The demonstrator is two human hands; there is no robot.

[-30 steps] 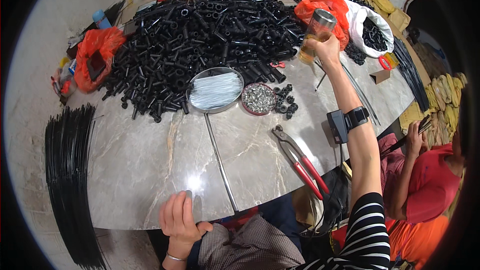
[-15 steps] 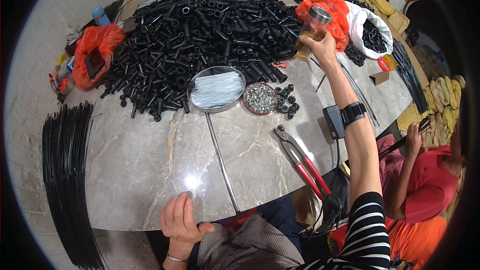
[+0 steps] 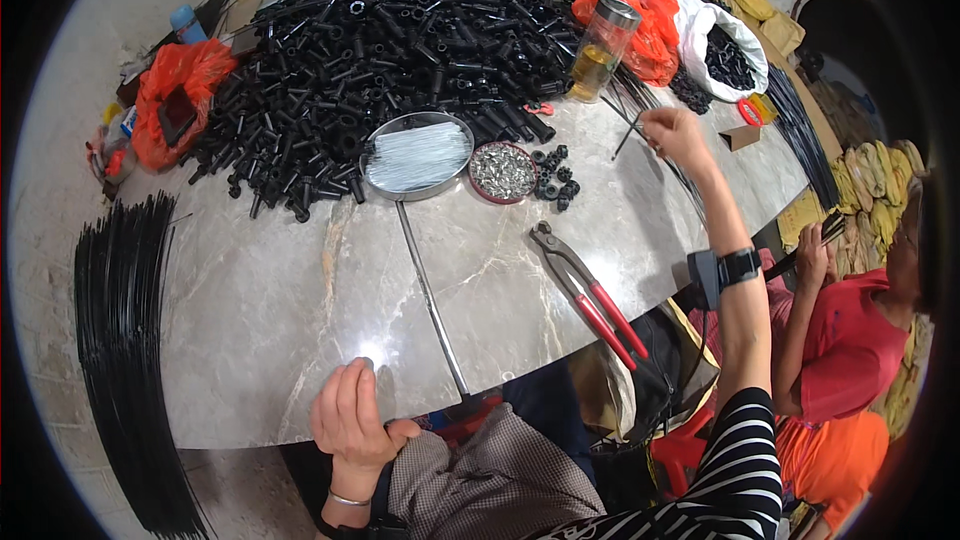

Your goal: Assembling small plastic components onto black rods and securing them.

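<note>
My right hand (image 3: 678, 140) is reached out over the table's right side. Its fingers are curled together at several thin black rods (image 3: 632, 100); whether they grip one is hidden. Just beyond it stands a clear jar (image 3: 603, 52) with a metal lid and amber liquid, touched by no hand. My left hand (image 3: 350, 415) rests at the near table edge, palm down, thumb apart from the fingers, holding nothing visible. A small grey thing shows at one fingertip. Between the hands lie red-handled pincers (image 3: 590, 295).
A large heap of black plastic tubular parts (image 3: 400, 60) covers the far table. In front are a metal bowl of white strips (image 3: 418, 155), a red dish of small metal pieces (image 3: 502, 173) and black nuts (image 3: 556, 180). A black rod bundle (image 3: 120, 340) flanks the left. A co-worker (image 3: 850, 340) sits right.
My right hand has let go of the jar, which now stands on the table, and has moved nearer to the thin rods. My left hand stays at the table edge. The view has shifted slightly.
</note>
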